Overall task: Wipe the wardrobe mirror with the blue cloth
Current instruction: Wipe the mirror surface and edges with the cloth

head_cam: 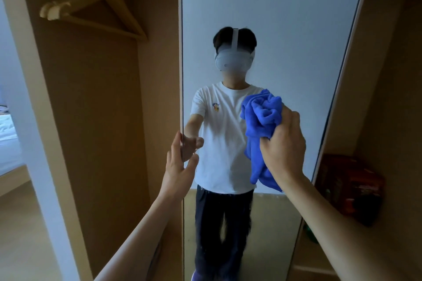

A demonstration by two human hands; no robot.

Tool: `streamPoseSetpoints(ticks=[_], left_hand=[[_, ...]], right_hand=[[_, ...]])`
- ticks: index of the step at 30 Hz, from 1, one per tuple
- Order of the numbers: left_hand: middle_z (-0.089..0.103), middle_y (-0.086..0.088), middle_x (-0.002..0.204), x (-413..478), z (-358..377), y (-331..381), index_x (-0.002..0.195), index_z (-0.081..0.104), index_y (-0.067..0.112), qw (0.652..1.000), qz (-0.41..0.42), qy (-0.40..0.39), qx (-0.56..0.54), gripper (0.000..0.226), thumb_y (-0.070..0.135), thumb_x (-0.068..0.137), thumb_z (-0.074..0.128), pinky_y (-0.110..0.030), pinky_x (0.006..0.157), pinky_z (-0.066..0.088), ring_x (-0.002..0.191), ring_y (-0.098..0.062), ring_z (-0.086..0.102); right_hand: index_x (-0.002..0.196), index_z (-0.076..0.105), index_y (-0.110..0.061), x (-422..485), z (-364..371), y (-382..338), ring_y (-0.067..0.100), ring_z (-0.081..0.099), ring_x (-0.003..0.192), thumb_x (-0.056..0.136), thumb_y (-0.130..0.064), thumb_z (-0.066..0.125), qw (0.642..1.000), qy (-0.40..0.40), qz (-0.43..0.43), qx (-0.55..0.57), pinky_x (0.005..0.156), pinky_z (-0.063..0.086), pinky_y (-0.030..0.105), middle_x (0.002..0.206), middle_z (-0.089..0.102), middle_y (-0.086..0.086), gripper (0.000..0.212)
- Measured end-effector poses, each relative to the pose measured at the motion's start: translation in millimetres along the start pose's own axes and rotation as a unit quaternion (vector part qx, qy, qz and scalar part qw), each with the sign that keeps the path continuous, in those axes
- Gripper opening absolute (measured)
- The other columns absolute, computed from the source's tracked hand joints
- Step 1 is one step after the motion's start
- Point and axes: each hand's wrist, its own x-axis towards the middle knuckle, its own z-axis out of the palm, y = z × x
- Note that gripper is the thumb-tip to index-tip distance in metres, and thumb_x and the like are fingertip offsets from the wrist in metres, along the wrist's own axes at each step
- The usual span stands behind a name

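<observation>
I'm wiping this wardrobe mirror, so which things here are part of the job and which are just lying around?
For the job:
mirror
blue cloth, bunched against the glass
right hand, gripping the cloth
left hand, at the mirror's left edge

Just lying about:
wooden hangers
red box on the shelf
bed

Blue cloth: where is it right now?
Head view, right of centre: the bunched blue cloth is gripped in the right hand, in front of the tall wardrobe mirror.
</observation>
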Motion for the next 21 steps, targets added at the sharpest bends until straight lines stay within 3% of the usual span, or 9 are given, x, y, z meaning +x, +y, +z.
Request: streamPoseSetpoints(ticks=[3,5,7,9,11,13,16,18,21], left_hand=[[0.039,0.004,0.150,1,-3,-1,0.156,0.018,0.047,1.000,0.002,-0.005,-0.018,0.065,0.028,0.104,0.052,-0.053,0.113,0.040,0.140,-0.016,0.041],[0.048,0.011,0.144,1,-4,0,0.156,0.024,0.043,0.999,0.007,-0.009,-0.031,0.060,0.022,0.105,0.049,-0.053,0.113,0.040,0.138,-0.015,0.043],[0.051,0.036,0.133,1,-6,2,0.151,0.028,0.049,0.999,0.008,-0.014,-0.040,0.057,0.018,0.106,0.045,-0.044,0.113,0.038,0.135,-0.008,0.043],[0.043,0.060,0.115,-1,-7,4,0.144,0.023,0.057,0.999,0.007,-0.020,-0.036,0.057,0.018,0.108,0.043,-0.033,0.107,0.033,0.127,0.008,0.040],[0.039,0.066,0.108,-1,-8,3,0.148,0.022,0.051,0.998,0.003,-0.025,-0.053,0.054,0.017,0.109,0.039,-0.026,0.105,0.028,0.120,0.023,0.036],[0.039,0.067,0.107,-1,-11,1,0.147,0.023,0.047,0.996,-0.001,-0.034,-0.076,0.050,0.016,0.110,0.036,-0.021,0.105,0.026,0.117,0.031,0.035],[0.043,0.060,0.115,-1,-14,1,0.141,0.028,0.054,0.993,-0.020,-0.047,-0.105,0.046,0.019,0.111,0.034,-0.020,0.109,0.027,0.127,0.019,0.037],[0.047,0.043,0.131,-1,-15,-1,0.138,0.034,0.055,0.989,-0.031,-0.052,-0.133,0.043,0.021,0.112,0.033,-0.021,0.113,0.029,0.132,0.011,0.041],[0.041,0.021,0.152,-2,-15,-5,0.154,0.032,0.037,0.985,-0.034,-0.057,-0.159,0.044,0.023,0.112,0.030,-0.029,0.122,0.028,0.140,0.004,0.040]], right_hand=[[0.123,0.055,-0.004,-4,11,-25,0.037,0.060,0.089,0.080,-0.002,0.067,0.999,-0.005,-0.036,-0.007,0.073,0.055,0.047,0.104,0.056,0.015,0.045],[0.115,0.058,0.001,-10,19,-41,0.037,0.062,0.079,0.071,0.005,0.073,0.996,0.013,-0.082,-0.011,0.063,0.054,0.039,0.094,0.059,0.018,0.047],[0.110,0.061,0.003,-13,28,-53,0.034,0.061,0.073,0.068,0.004,0.076,0.992,0.027,-0.116,-0.042,0.064,0.046,0.033,0.085,0.060,0.016,0.045],[0.115,0.063,0.003,-15,38,-61,0.032,0.061,0.079,0.073,-0.004,0.077,0.991,0.007,-0.116,-0.063,0.072,0.037,0.026,0.088,0.061,0.015,0.044],[0.124,0.062,0.001,-18,45,-67,0.031,0.062,0.088,0.079,-0.010,0.076,0.991,-0.025,-0.112,-0.064,0.074,0.045,0.029,0.097,0.062,0.016,0.049],[0.131,0.057,-0.002,-20,49,-73,0.029,0.061,0.095,0.084,-0.014,0.073,0.990,-0.067,-0.112,-0.060,0.073,0.051,0.034,0.106,0.060,0.015,0.051],[0.129,0.058,-0.006,-19,48,-76,0.028,0.060,0.088,0.081,-0.009,0.071,0.983,-0.087,-0.150,-0.057,0.062,0.041,0.030,0.104,0.058,0.011,0.050],[0.129,0.059,-0.009,-15,45,-76,0.025,0.059,0.086,0.079,-0.007,0.070,0.975,-0.100,-0.183,-0.081,0.061,0.032,0.028,0.102,0.058,0.008,0.051],[0.121,0.062,-0.012,-8,41,-82,0.023,0.058,0.087,0.083,-0.010,0.058,0.949,-0.108,-0.245,-0.165,0.060,0.027,0.029,0.097,0.058,0.006,0.039]])
